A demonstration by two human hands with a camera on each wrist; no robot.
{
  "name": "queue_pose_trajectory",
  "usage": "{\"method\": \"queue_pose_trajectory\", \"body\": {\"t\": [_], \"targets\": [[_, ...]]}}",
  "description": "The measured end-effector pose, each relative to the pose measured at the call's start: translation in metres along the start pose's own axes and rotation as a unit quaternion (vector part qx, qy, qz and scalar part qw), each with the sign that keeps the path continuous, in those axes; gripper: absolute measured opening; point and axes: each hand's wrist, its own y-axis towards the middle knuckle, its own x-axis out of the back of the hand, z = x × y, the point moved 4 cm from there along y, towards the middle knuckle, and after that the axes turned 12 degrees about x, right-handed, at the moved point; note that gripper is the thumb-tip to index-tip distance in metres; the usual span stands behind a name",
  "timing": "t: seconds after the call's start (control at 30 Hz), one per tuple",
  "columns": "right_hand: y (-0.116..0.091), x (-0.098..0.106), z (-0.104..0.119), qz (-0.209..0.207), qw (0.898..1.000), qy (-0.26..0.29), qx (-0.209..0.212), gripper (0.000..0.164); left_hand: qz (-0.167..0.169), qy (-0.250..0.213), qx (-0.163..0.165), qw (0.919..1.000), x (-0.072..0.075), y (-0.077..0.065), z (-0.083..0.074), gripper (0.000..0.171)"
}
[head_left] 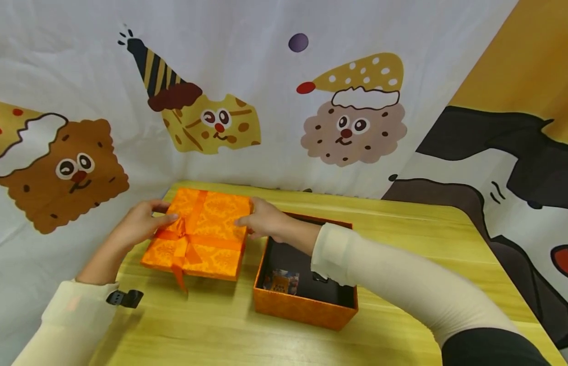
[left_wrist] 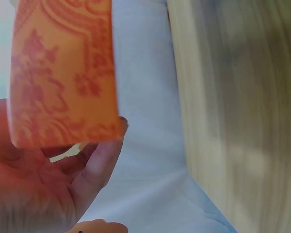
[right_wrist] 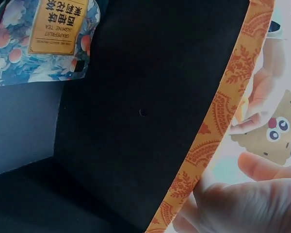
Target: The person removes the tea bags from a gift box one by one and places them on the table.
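Backdrop: creased white fabric (head_left: 279,76) | prints: brown cracker (head_left: 68,183), yellow cheese (head_left: 215,127), round cookie (head_left: 354,129), all hatted | furniture: yellowish wood-grain table (head_left: 210,320) | light: soft shadows

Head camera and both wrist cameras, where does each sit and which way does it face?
Head: on the head, facing forward and down at the orange lid, open box and table; left hand, right hand and sleeves show.
Left wrist: on that wrist, facing the lid's patterned side; the left hand shows.
Right wrist: on that wrist, facing into the box; the right hand shows lower right, the left beyond.
Shared: head and right wrist both show the packet inside the box.
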Motion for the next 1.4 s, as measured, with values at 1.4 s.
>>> {"method": "queue_pose_trajectory", "body": {"t": [1.4], "targets": [[0.033,-0.037,-0.024,0.08,0.995,-0.042,-0.049,0.081,0.003,0.081,-0.003,0.9967,-0.043,0.025,0.033,0.047]]}}
